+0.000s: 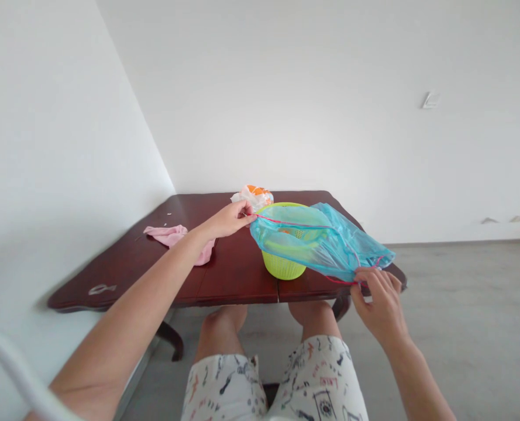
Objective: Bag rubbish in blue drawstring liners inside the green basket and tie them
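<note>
- The blue drawstring bag (325, 242) stretches from the centre of the frame to the right of centre, lying across the yellow-green plastic basket (285, 270), whose lower front shows beneath.
- As I judge it, the thin film could tear at a pinched edge if the hands pull hard against each other; the basket, light by its look, could be dragged along or tipped if the film snags its rim.
- The loose cord near the right hand might also tangle or slip out if tugged unevenly.
- The bag looks translucent and crinkled, pulled fairly flat at its left end and bunched towards the right, with a pinkish-red drawstring (281, 221) along its edge.
- The left hand (238, 217), at the centre, pinches the bag's left corner and cord between thumb and fingertips.
- The right hand (379, 295), lower right of centre, has its fingers curled closed on the bag's near edge and the cord there.
- Behind the basket sits a white-and-orange plastic package (254, 197); left of centre a pink cloth (172, 235) lies crumpled on the dark wooden table (237, 280).
- A pale looped strip (102, 289) rests at the table's lower-left corner; a wall switch (430, 100) shows upper right.
</note>
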`<state>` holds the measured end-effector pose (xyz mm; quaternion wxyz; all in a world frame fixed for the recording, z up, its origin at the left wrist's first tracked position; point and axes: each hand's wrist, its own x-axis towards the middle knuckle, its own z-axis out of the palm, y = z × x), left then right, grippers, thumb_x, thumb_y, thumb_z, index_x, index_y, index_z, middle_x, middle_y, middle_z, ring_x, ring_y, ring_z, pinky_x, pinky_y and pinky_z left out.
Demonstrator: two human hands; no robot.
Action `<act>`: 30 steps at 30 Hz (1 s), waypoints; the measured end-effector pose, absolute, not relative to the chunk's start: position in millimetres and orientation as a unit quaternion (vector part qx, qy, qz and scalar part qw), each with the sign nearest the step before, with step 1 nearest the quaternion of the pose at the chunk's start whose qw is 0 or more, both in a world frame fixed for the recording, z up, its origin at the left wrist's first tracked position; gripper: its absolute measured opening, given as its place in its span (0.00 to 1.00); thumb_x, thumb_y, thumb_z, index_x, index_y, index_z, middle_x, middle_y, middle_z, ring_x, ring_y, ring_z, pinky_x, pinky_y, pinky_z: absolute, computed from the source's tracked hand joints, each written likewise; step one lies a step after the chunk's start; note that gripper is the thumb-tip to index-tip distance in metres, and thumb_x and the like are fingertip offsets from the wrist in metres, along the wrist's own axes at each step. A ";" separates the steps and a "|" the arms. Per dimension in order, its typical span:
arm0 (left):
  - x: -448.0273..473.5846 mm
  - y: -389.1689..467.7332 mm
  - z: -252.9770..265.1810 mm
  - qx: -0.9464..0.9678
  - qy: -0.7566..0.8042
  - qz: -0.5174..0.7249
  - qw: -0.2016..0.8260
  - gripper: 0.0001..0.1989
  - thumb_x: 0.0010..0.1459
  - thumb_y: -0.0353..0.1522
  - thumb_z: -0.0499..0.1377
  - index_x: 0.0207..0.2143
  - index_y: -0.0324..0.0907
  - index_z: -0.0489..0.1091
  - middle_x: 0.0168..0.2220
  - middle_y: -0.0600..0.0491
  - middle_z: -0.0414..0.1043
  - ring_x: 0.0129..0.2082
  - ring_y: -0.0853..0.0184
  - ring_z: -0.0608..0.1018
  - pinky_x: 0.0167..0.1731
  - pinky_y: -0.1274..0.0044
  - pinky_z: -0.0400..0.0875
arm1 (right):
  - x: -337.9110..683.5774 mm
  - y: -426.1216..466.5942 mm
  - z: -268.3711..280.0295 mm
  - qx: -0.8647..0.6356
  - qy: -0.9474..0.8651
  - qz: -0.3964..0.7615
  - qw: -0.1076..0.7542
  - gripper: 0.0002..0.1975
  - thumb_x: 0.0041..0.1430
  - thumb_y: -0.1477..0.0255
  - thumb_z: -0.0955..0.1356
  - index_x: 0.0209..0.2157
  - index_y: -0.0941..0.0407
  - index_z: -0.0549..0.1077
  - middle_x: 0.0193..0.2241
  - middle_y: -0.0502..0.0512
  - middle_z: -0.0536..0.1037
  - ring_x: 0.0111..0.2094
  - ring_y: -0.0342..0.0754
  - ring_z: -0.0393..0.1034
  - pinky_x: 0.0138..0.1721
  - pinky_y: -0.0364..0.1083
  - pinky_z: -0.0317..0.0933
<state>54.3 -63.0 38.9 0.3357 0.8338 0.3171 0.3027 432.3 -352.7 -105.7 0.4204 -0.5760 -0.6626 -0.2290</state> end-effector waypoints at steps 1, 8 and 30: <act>56.6 -66.4 39.9 0.821 0.308 0.322 0.357 0.25 0.62 0.54 0.73 0.39 0.46 0.69 0.33 0.57 0.73 0.33 0.64 0.76 0.37 0.73 0.70 | 429.9 -351.3 -106.5 -0.570 -0.664 -0.210 0.436 0.08 0.75 0.77 0.70 0.45 0.49 0.71 0.47 0.56 0.87 0.50 0.58 0.83 0.65 0.65 0.67; 58.3 -86.5 43.9 0.718 0.296 0.469 0.419 0.35 0.62 0.57 0.76 0.30 0.47 0.58 0.29 0.58 0.68 0.34 0.67 0.75 0.38 0.75 0.73 | 413.8 -350.9 -110.8 -0.549 -0.660 -0.111 0.500 0.09 0.76 0.76 0.70 0.42 0.48 0.68 0.65 0.63 0.83 0.64 0.62 0.81 0.78 0.73 0.66; 7.3 -97.4 29.1 0.729 0.359 0.323 0.486 0.31 0.53 0.52 0.85 0.48 0.44 0.81 0.39 0.53 0.83 0.37 0.67 0.83 0.37 0.79 0.78 | 417.4 -375.2 -145.4 -0.524 -0.500 0.149 0.673 0.13 0.77 0.56 0.77 0.42 0.49 0.89 0.37 0.55 0.90 0.38 0.54 0.86 0.41 0.50 0.80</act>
